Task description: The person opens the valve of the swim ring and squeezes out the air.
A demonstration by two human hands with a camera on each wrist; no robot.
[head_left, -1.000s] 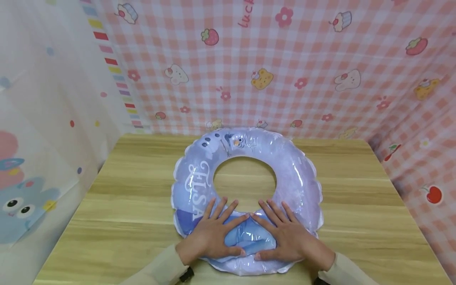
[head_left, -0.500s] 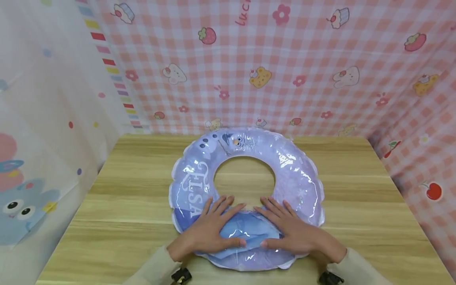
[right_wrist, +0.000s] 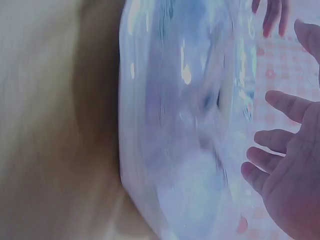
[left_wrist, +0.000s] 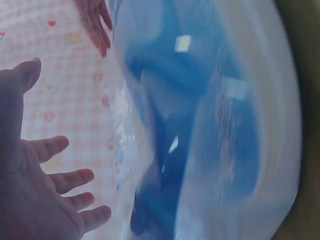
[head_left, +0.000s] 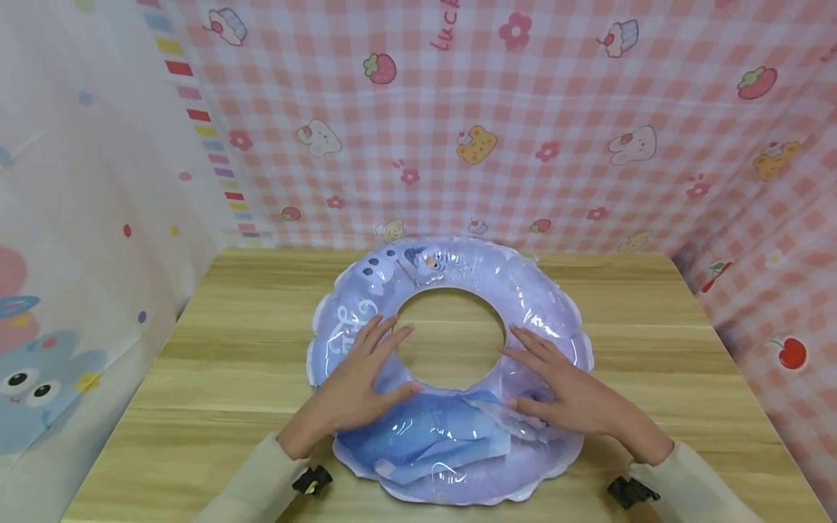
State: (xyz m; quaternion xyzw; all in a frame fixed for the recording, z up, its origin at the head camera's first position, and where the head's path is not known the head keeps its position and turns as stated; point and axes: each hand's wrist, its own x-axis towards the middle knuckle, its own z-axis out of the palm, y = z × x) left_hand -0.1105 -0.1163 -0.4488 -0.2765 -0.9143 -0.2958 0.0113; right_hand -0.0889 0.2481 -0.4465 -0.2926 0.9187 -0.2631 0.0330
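Note:
An inflated swim ring [head_left: 451,465], pale lilac and blue with a snowman print and white lettering, lies flat on the wooden table. My left hand [head_left: 353,381] is over the ring's left side, fingers spread and overlapping its lettering. Over the right side is my right hand [head_left: 569,388], its fingertips near the inner hole. In the left wrist view the left hand [left_wrist: 45,185] shows its palm with fingers apart, holding nothing, beside the blue part of the ring [left_wrist: 195,100]. The right hand [right_wrist: 295,160] likewise has fingers extended beside the ring [right_wrist: 175,100] in the right wrist view.
The wooden table [head_left: 216,378] extends on both sides of the ring. A pink checked cloth [head_left: 425,131] with printed fruit and animals hangs behind and to the right. On the left hangs a white printed cloth [head_left: 78,181]. Black straps [head_left: 633,492] are at the wrists.
Both hands have moved off the ring's near part, outward and away from me along its sides. More of the blue print shows, and the near part looks fuller.

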